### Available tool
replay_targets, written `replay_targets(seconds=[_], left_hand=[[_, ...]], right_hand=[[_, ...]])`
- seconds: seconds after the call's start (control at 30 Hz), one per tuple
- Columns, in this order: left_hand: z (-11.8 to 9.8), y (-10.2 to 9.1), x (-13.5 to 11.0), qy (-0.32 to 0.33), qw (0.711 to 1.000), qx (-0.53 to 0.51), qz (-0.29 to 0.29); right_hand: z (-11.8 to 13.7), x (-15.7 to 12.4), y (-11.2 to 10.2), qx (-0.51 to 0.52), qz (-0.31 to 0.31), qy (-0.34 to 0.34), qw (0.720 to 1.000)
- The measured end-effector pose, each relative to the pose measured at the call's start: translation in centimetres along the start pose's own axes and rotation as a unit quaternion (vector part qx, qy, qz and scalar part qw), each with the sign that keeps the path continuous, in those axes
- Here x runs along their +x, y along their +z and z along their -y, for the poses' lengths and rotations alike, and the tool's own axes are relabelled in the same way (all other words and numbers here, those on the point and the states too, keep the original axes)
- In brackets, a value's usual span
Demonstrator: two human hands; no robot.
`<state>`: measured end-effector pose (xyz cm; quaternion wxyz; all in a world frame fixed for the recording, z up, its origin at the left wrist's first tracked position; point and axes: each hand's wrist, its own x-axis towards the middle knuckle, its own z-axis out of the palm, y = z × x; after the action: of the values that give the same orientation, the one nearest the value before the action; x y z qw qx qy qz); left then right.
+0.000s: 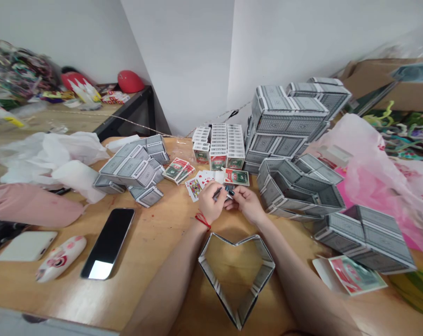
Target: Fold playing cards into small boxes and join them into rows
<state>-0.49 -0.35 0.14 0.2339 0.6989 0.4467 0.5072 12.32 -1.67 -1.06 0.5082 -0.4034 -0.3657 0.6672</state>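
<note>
My left hand [211, 203], with a red string at the wrist, is closed on a small grey-patterned playing card [218, 192]. The fingertips of my right hand [248, 204] pinch the same piece from the other side; whether it is one card or a few is hidden by the fingers. Just beyond my hands several loose playing cards [193, 186] lie face up, beside a red and green card box [236, 177]. Between my forearms stands a heart-shaped frame of joined cards [211, 280].
Heart-shaped card boxes [295, 186] and a tall card stack [285, 116] stand at the right. Folded card pieces [127, 168] sit at the left. Rows of card packs [218, 144] line the back. A phone [108, 242] and a mouse [60, 259] lie left.
</note>
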Motion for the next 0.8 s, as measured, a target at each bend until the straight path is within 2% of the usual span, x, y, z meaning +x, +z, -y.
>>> replay_targets(seconds=[0.43, 0.7, 0.8], left_hand=[[0.24, 0.20, -0.02, -0.053, 0.997, -0.060, -0.002], [0.73, 0.72, 0.06, -0.170, 0.970, -0.172, -0.006], [0.79, 0.57, 0.26, -0.146, 0.977, -0.153, -0.002]], right_hand=[[-0.28, -0.17, 0.18, -0.050, -0.019, -0.034, 0.998], [-0.12, -0.23, -0.10, -0.078, -0.011, -0.055, 0.995], [0.01, -0.23, 0.05, -0.079, -0.007, -0.059, 0.995]])
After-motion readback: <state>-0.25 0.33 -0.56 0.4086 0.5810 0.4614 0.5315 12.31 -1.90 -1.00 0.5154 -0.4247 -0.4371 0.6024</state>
